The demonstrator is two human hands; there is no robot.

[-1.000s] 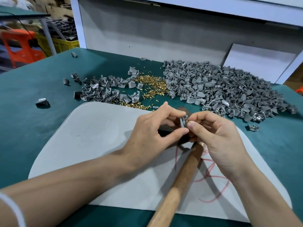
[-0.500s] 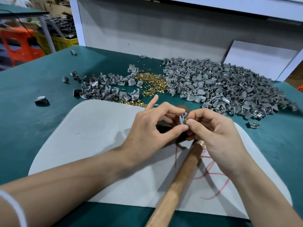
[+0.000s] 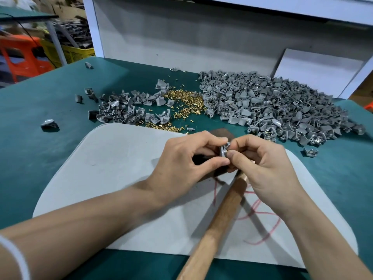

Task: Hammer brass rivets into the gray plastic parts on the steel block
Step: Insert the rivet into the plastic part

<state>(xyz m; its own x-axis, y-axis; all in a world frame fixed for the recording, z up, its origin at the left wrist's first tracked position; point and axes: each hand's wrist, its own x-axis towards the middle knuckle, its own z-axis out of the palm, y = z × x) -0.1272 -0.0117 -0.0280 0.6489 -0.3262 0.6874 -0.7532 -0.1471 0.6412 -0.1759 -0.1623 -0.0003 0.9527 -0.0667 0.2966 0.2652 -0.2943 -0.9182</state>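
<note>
Little has moved: left hand (image 3: 181, 158) and right hand (image 3: 262, 164) still pinch one gray part (image 3: 223, 150) above the steel block (image 3: 222, 132), so hand-fitting likely continues while the hammer (image 3: 218, 225) lies unused.

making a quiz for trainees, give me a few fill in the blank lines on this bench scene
The left hand and right hand together pinch one ____ plastic part.
The hammer handle lying on the mat is made of ____.
The larger pile of parts lies to the ____ of the brass rivets.
Missing words: gray; wood; right.
</note>
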